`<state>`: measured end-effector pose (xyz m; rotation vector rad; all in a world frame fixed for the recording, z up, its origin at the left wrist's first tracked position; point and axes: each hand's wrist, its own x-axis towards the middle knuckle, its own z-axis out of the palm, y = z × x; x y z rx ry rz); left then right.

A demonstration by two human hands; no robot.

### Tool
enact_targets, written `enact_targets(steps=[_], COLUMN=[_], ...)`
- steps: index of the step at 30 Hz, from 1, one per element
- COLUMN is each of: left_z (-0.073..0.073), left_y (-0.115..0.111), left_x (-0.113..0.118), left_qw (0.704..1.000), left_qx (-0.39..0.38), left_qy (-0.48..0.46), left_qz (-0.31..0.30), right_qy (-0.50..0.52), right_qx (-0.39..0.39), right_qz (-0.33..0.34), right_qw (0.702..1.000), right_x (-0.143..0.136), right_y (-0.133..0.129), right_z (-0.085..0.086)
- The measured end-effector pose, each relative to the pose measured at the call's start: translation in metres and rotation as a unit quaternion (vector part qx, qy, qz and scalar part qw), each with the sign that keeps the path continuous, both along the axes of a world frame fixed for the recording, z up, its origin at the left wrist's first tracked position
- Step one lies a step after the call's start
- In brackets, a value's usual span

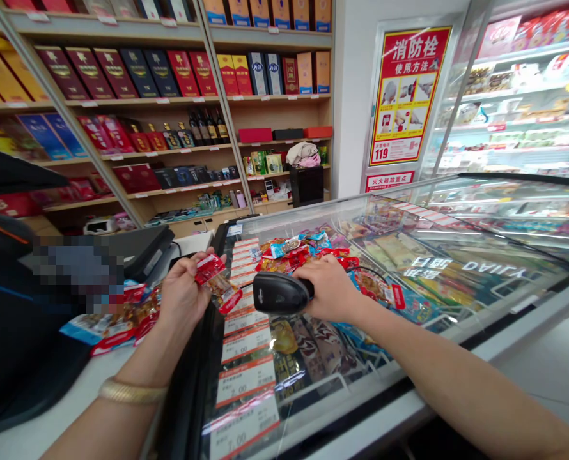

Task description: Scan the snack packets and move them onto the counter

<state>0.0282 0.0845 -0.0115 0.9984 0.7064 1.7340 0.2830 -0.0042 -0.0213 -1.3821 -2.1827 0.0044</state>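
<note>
Pinched in my left hand [187,287] is a small red snack packet [218,284] with a partly clear front, held over the freezer's near left edge. My right hand [330,287] is wrapped round a black barcode scanner [279,292], its head pointing left toward the packet. Behind the scanner, a pile of red and blue snack packets [303,249] lies on the freezer's glass top. More such packets [116,319] lie on the white counter left of my left wrist. The scanner's handle is mostly hidden by my fingers.
Under the glass of the chest freezer [486,326] are wrapped frozen goods, and price labels [246,383] line its left side. A black device [145,249] stands on the counter at left. Shelves [169,99] of boxes and bottles line the back wall; a lit display fridge [519,102] is at right.
</note>
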Motion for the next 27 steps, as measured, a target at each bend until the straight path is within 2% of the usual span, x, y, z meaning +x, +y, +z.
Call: enact_targets(steps=[8, 14, 17, 19, 20, 22, 23, 25, 27], left_z=[-0.002, 0.003, 0.014, 0.023, 0.026, 0.031, 0.032, 0.03, 0.025], left_y=[0.0, -0.005, -0.002, 0.006, 0.011, 0.021, 0.025, 0.029, 0.027], left_x=[-0.001, 0.0, -0.011, -0.03, -0.044, -0.076, -0.092, -0.123, -0.143], left_qw=[1.0, 0.999, 0.992, 0.973, 0.954, 0.896, 0.87, 0.852, 0.859], left_qx=[0.006, -0.004, 0.01, 0.036, 0.043, 0.027, 0.003, -0.027, -0.026], left_qy=[0.011, 0.037, 0.089, 0.106, 0.116, 0.153, 0.196, 0.24, 0.284], left_qz=[-0.006, 0.006, 0.085, 0.2, 0.273, 0.416, 0.453, 0.464, 0.425], right_qy=[-0.01, 0.011, 0.026, 0.035, 0.038, 0.042, 0.044, 0.045, 0.042], right_qx=[-0.012, 0.025, 0.048, 0.066, 0.078, 0.096, 0.103, 0.115, 0.119], right_qz=[0.009, 0.002, -0.009, -0.018, -0.025, -0.037, -0.044, -0.064, -0.085], right_qw=[1.0, 1.0, 0.998, 0.997, 0.996, 0.994, 0.993, 0.99, 0.988], right_x=[-0.001, 0.003, 0.008, 0.013, 0.016, 0.02, 0.023, 0.027, 0.031], right_y=[-0.002, 0.003, 0.006, 0.008, 0.009, 0.01, 0.011, 0.013, 0.015], right_z=[0.002, -0.005, -0.006, -0.005, -0.005, -0.004, -0.004, -0.004, -0.004])
